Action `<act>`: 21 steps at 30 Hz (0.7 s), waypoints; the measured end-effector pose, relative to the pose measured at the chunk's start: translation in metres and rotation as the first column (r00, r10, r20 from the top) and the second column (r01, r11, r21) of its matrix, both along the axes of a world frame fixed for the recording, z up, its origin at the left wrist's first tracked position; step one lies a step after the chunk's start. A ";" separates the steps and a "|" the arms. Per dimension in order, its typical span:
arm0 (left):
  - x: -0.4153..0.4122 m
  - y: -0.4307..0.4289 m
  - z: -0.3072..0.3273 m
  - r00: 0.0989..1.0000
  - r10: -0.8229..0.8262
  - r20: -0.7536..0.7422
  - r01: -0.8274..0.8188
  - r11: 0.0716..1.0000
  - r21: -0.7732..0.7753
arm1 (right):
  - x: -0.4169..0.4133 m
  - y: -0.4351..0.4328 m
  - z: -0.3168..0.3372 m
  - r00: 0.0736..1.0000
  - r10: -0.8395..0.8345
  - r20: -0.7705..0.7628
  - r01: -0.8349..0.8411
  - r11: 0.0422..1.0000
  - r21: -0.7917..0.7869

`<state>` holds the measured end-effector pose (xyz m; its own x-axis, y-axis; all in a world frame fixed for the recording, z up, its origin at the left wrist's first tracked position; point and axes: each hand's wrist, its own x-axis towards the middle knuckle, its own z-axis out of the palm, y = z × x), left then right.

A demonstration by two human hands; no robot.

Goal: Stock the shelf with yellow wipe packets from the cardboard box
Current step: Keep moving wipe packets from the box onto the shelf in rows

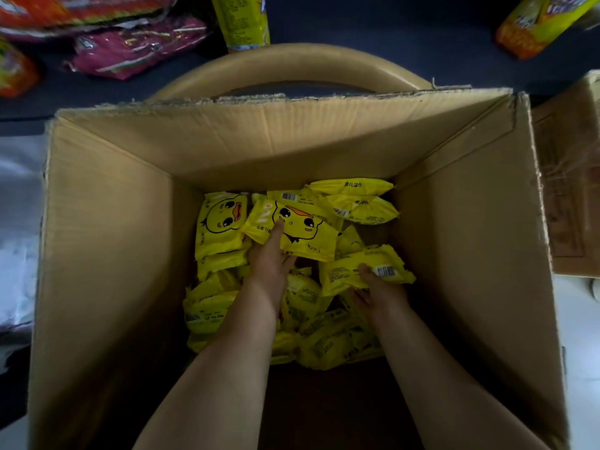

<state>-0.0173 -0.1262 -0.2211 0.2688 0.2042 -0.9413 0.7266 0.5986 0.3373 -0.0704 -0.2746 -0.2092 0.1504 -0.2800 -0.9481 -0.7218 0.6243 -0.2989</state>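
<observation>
Two bare arms go down into the box [113,222], which stands open at the top with ragged torn edges. The bottom is covered with a loose pile of yellow packets [211,306]. Some are face up with the cartoon duck, some are flipped to the printed back, and a couple are on edge against the far wall.

Left hand [271,258] has hold of a duck packet [302,228] around the middle of the box. The thumb lies flat on the printed front, right by the duck's eye, and the other fingers curl in under the near edge. That packet sits tilted on top of the rest, with its left corner over another face-up one [217,222] beside it.

Right hand [378,289] is just to the right and a bit nearer the camera, pinching a barcode packet [344,276] that's back side up. The thumb presses on top next to the barcode. The fingers go underneath, so they're mostly hidden. Can't tell if this packet is clear of the pile or resting on it. The two held packets look like they meet at a corner, while the hands themselves are apart.

Outside the box, a curved tan arc [292,69] sits right behind the far wall on a dark surface. Pink bags [136,50] lie at the upper left, and yellow-green packs [240,21] are along the top edge. A second carton [571,177] stands just beside the box's right wall.
</observation>
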 end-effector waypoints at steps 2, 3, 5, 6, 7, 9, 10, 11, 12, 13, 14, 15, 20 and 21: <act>0.009 -0.003 -0.002 0.997 -0.017 -0.070 0.016 1.000 -0.014 | -0.001 -0.002 0.001 1.000 0.006 0.007 -0.006 1.000 -0.018; 0.012 -0.002 -0.006 0.995 -0.058 -0.081 0.059 0.998 0.004 | -0.001 -0.004 0.001 1.000 0.027 0.015 -0.026 0.999 -0.040; 0.016 -0.002 -0.009 0.978 -0.201 -0.060 0.208 0.963 0.172 | 0.000 -0.006 0.003 0.995 0.086 0.040 -0.082 0.992 -0.099; 0.017 0.001 -0.007 0.961 -0.273 -0.050 0.277 0.924 0.263 | 0.001 -0.007 0.004 0.989 0.141 0.046 -0.132 0.979 -0.157; 0.016 0.004 -0.005 0.945 -0.324 -0.038 0.316 0.884 0.344 | 0.003 -0.008 0.006 0.974 0.222 0.043 -0.206 0.950 -0.234; 0.011 0.017 0.002 0.926 -0.372 -0.059 0.359 0.821 0.444 | 0.008 -0.008 0.012 0.915 0.401 0.050 -0.355 0.856 -0.375; 0.008 0.023 0.008 0.916 -0.388 -0.103 0.388 0.788 0.478 | 0.011 -0.006 0.016 0.864 0.499 0.058 -0.427 0.791 -0.438; 0.003 0.032 0.012 0.910 -0.393 -0.131 0.403 0.767 0.500 | 0.014 -0.003 0.019 0.795 0.604 0.056 -0.497 0.702 -0.510; -0.002 0.039 0.017 0.918 -0.375 -0.127 0.386 0.775 0.500 | 0.017 0.002 0.023 0.707 0.707 0.025 -0.560 0.581 -0.590; -0.007 0.047 0.021 0.934 -0.344 -0.098 0.346 0.799 0.492 | 0.019 0.008 0.026 0.594 0.803 -0.039 -0.608 0.417 -0.675; -0.011 0.053 0.026 0.948 -0.312 -0.067 0.306 0.827 0.472 | 0.020 0.013 0.027 0.467 0.876 -0.120 -0.612 0.222 -0.759; -0.015 0.058 0.030 0.956 -0.289 -0.040 0.276 0.850 0.448 | 0.020 0.018 0.025 0.340 0.924 -0.178 -0.558 0.046 -0.828; -0.021 0.070 0.044 0.971 -0.236 0.027 0.208 0.900 0.384 | 0.004 0.021 -0.010 -0.001 0.986 -0.167 -0.702 -0.119 -0.702; -0.021 0.072 0.044 0.974 -0.226 0.027 0.199 0.904 0.378 | -0.001 0.019 -0.015 0.090 0.990 -0.104 -0.765 0.002 -0.644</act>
<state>-0.0388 -0.0541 -0.1774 0.4058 0.4653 -0.7866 0.7896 0.2549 0.5581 -0.0710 -0.2556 -0.2240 0.8326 0.0180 -0.5535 -0.3517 -0.7549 -0.5536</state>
